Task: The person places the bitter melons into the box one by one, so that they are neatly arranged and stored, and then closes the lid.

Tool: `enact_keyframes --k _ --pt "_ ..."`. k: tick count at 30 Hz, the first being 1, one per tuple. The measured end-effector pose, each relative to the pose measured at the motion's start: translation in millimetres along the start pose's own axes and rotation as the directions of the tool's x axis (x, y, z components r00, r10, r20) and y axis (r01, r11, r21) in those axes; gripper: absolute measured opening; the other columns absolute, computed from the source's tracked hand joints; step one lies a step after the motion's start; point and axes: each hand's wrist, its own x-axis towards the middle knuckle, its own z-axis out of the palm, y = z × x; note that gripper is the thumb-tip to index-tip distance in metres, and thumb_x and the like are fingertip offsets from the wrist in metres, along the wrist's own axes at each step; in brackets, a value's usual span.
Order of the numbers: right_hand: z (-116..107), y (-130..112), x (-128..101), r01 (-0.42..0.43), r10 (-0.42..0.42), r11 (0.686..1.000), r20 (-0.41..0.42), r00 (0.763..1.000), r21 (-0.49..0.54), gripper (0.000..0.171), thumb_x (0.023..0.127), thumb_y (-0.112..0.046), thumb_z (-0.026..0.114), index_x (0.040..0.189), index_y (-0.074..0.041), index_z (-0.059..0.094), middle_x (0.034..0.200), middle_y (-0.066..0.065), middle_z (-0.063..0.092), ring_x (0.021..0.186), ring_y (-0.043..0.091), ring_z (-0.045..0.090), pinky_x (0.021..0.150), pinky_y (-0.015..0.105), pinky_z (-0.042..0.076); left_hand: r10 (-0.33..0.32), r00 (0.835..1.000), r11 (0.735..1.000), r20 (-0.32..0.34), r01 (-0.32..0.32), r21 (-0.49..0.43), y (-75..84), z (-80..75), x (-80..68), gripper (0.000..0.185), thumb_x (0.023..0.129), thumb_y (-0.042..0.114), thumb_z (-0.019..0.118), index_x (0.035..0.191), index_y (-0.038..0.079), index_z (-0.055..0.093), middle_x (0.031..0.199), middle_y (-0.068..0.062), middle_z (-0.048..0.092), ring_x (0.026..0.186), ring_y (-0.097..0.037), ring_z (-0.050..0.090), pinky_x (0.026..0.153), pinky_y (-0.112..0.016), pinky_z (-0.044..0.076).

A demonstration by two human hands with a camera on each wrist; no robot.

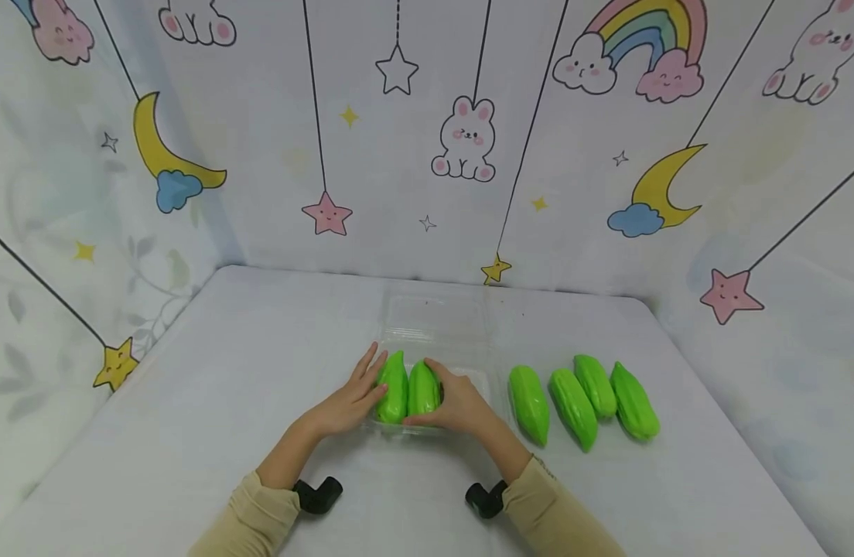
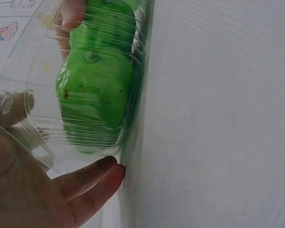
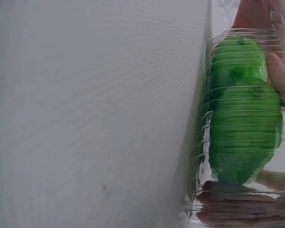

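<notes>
On white table — clear tray, cartoon-papered walls around.

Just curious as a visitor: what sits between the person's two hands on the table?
In the head view, two green toy gourds lie side by side in a clear plastic tray, between the left hand and the right hand, which touch them from either side.

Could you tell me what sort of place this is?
Probably a staged tabletop booth rather than a kitchen: a white-covered table walled by cartoon moon-and-star backdrop sheets, with toy-like green gourds and a clear plastic container.
</notes>
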Motion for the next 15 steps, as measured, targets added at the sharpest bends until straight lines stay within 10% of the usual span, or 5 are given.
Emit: enact_keyframes --k 15 --pt "-1.4 -1.2 -0.5 -0.017 0.016 1.0 0.025 1.0 0.02 0.104 0.061 -0.061 0.074 0.142 -0.01 0.034 0.126 0.017 0.052 0.106 0.026 0.054 0.082 0.042 0.047 -0.002 1.0 1.0 0.005 0.002 0.001 1.2 -1.5 0.7 0.059 0.101 0.03 0.031 0.148 0.009 0.001 0.151 -0.008 -0.017 0.137 -0.032 -0.006 0.104 -0.057 0.014"
